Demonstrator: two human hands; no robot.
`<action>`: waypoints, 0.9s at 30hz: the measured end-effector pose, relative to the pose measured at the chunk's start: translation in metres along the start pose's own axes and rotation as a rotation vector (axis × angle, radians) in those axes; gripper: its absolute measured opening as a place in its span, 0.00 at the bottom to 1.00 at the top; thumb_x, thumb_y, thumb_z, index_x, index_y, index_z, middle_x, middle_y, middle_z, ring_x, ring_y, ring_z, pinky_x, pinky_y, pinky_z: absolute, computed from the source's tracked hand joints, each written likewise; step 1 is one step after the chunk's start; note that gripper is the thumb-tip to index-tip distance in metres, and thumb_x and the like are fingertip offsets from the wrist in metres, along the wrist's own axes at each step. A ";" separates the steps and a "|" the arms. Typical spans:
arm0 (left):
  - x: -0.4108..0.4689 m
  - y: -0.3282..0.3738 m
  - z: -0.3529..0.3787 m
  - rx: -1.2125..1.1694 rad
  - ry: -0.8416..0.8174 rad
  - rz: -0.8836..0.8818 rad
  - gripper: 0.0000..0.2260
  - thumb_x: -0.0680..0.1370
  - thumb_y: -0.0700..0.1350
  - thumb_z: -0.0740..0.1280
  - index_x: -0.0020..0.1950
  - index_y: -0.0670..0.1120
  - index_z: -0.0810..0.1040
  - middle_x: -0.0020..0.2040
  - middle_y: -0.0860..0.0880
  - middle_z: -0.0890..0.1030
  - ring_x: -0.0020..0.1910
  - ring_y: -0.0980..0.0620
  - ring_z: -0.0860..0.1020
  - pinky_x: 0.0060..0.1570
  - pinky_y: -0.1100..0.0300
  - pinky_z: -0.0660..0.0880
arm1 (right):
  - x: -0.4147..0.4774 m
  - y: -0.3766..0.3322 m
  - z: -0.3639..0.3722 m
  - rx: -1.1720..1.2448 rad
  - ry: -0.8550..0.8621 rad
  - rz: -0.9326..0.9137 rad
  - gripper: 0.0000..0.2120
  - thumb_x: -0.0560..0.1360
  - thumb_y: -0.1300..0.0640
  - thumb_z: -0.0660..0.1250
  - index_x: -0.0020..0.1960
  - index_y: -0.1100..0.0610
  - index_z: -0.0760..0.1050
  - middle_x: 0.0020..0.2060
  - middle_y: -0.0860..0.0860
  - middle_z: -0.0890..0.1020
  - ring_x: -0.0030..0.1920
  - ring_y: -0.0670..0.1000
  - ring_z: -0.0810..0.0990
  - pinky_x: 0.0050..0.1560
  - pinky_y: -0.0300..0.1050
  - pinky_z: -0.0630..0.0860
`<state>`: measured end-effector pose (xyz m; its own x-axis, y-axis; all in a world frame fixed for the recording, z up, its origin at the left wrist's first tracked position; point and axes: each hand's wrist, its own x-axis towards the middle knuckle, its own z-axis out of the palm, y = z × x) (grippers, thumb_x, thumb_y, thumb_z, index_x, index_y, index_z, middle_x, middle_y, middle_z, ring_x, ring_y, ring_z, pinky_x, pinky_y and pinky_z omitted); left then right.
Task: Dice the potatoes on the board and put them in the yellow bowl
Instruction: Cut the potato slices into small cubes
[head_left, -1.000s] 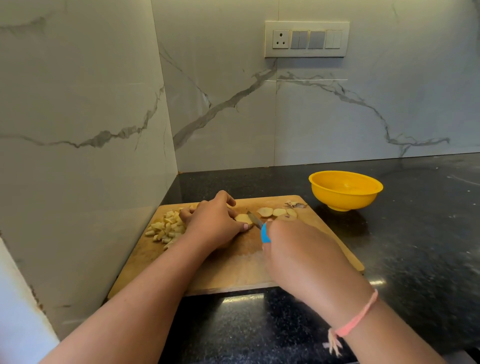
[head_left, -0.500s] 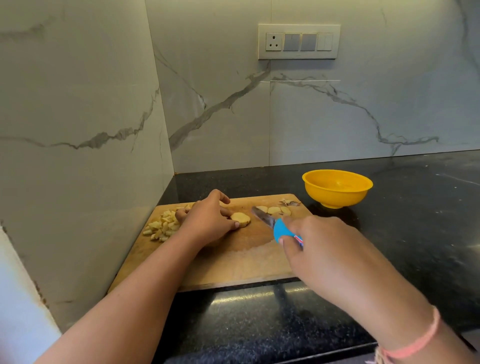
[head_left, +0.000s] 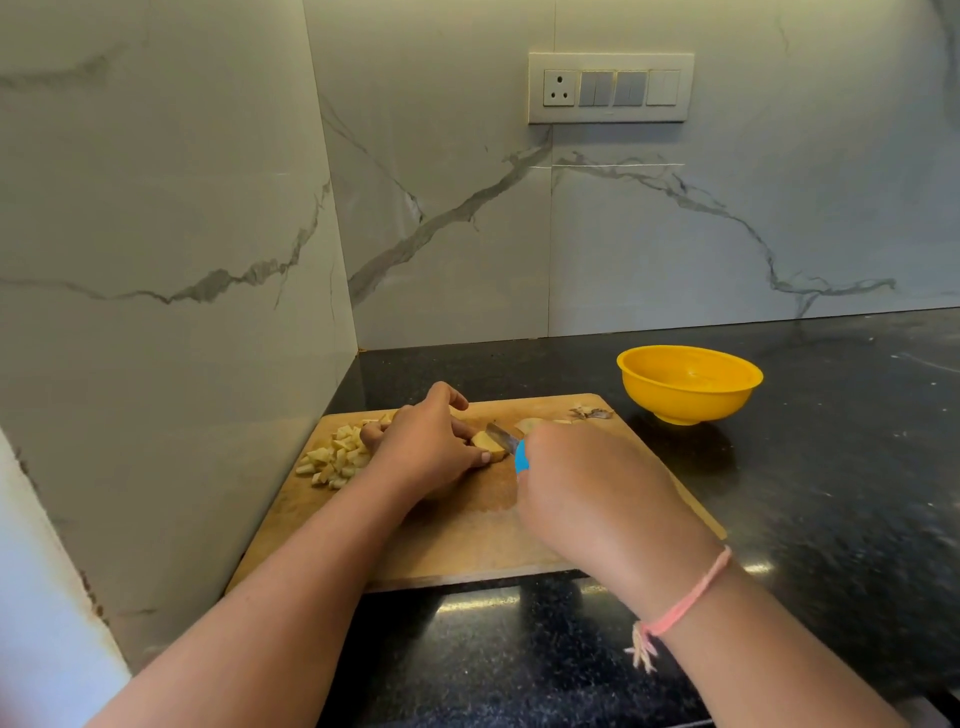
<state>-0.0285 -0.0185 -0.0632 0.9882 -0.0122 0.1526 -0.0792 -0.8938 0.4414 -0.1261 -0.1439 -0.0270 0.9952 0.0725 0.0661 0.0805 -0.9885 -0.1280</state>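
Here, the board lies on the dark counter, pushed into the corner where two marble walls meet. The left hand sits near the board's centre, a little toward 11 o'clock, fingers curled down over a potato slice and pinning it flat to the wood. The right hand comes in from 4 o'clock with its fingers wrapped tight round the knife. Only a bit of the blue handle shows past the knuckles. The blade rests on the slice, just beside the left fingertips.

A heap of dice lies on the board at 9 to 10 o'clock, touching the left hand's far side. More pale slices peek out behind the right hand at 1 o'clock, with a scrap of peel at the board's far right corner. The bowl stands upright on the counter off the board at 2 o'clock, near that corner but apart from it.
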 end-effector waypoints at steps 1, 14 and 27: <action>0.000 0.000 0.000 0.002 0.006 0.002 0.21 0.75 0.55 0.69 0.63 0.56 0.65 0.59 0.59 0.79 0.64 0.51 0.71 0.59 0.47 0.61 | 0.002 -0.003 -0.001 -0.017 0.002 -0.008 0.13 0.80 0.57 0.60 0.63 0.56 0.69 0.43 0.52 0.73 0.44 0.51 0.74 0.46 0.45 0.73; 0.000 -0.002 0.003 0.048 0.057 0.003 0.20 0.74 0.59 0.68 0.61 0.56 0.67 0.58 0.59 0.79 0.60 0.53 0.73 0.57 0.51 0.62 | -0.019 -0.005 0.042 -0.015 0.217 0.012 0.28 0.81 0.58 0.54 0.77 0.55 0.47 0.50 0.52 0.79 0.47 0.52 0.79 0.36 0.43 0.71; 0.001 -0.002 0.005 0.065 0.080 0.036 0.16 0.76 0.57 0.67 0.60 0.57 0.67 0.57 0.58 0.80 0.63 0.52 0.71 0.55 0.49 0.61 | 0.013 -0.009 0.018 -0.082 0.004 -0.046 0.21 0.80 0.60 0.59 0.72 0.57 0.62 0.53 0.54 0.76 0.48 0.53 0.77 0.39 0.44 0.72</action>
<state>-0.0271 -0.0192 -0.0679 0.9712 -0.0111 0.2381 -0.1028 -0.9207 0.3765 -0.1131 -0.1320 -0.0427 0.9903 0.1174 0.0744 0.1208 -0.9917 -0.0436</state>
